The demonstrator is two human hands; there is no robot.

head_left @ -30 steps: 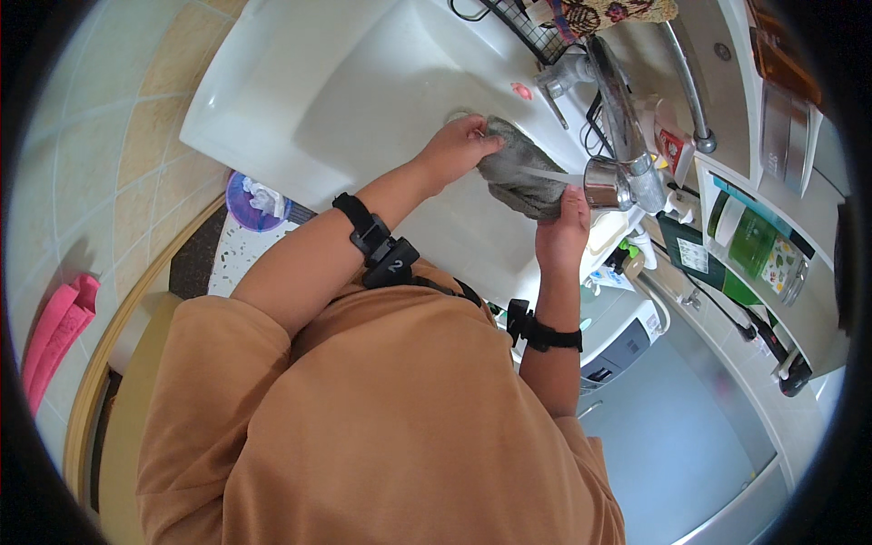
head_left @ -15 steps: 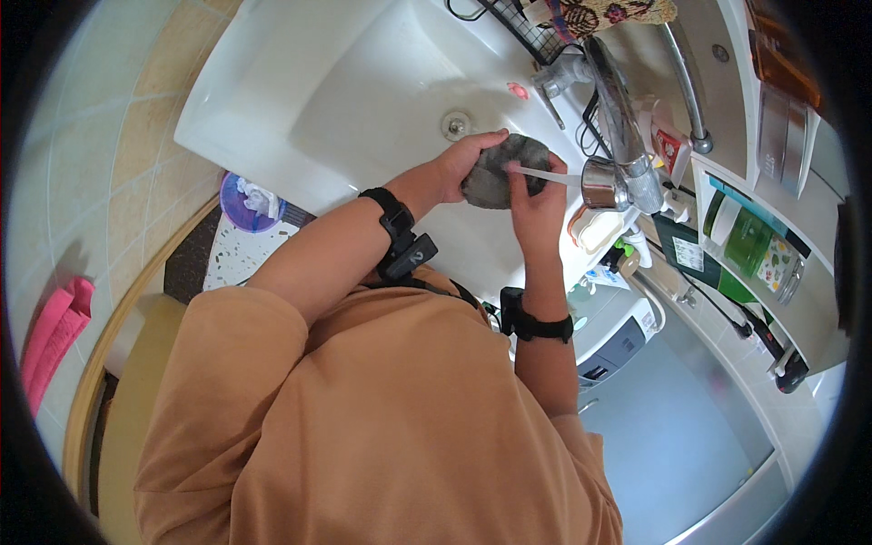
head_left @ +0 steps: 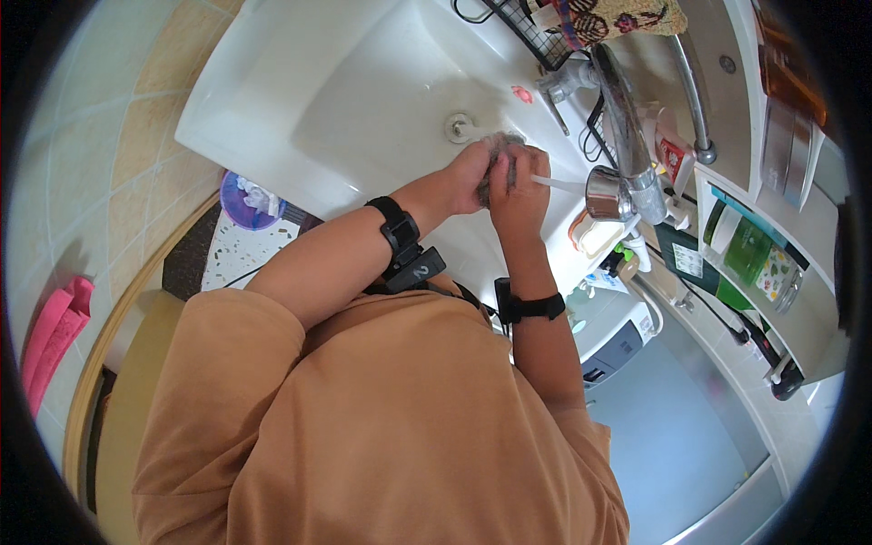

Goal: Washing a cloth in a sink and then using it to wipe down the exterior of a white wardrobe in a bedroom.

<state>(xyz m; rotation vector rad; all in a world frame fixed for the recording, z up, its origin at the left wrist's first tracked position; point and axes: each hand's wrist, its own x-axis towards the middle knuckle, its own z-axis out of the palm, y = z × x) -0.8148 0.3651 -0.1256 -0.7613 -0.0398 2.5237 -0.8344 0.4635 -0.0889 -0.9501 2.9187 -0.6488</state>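
Grey cloth (head_left: 510, 142), crumpled into a bundle, sits between the two hands over the basin (head_left: 363, 109), just beside the drain (head_left: 459, 127). Left hand (head_left: 468, 174): closed around the bundle's left side, grip narrow. Right hand (head_left: 520, 193): pressed against the cloth from the right, fingers curled over it, back of the hand toward the viewer; grip likewise narrow, holding the same cloth. Exact finger positions under the bundle are hidden. Water (head_left: 559, 184) runs in a thin stream from the chrome tap (head_left: 609, 193) to the right hand and the cloth. Pale suds or splashing water show at the cloth's upper edge; which of these, cannot tell. Each wrist carries a black strap, left (head_left: 393, 227) and right (head_left: 536, 307), with a small dark block attached. Small pink piece (head_left: 521, 94) lies on the white surface above the hands, well apart from the cloth. Farther up: black wire basket (head_left: 531, 34), with a patterned fabric (head_left: 627, 18) beside it. Lower left of the basin: purple bin (head_left: 234, 207) containing white crumpled paper (head_left: 258, 197). Far left: pink towel (head_left: 56, 336) against the tiles.
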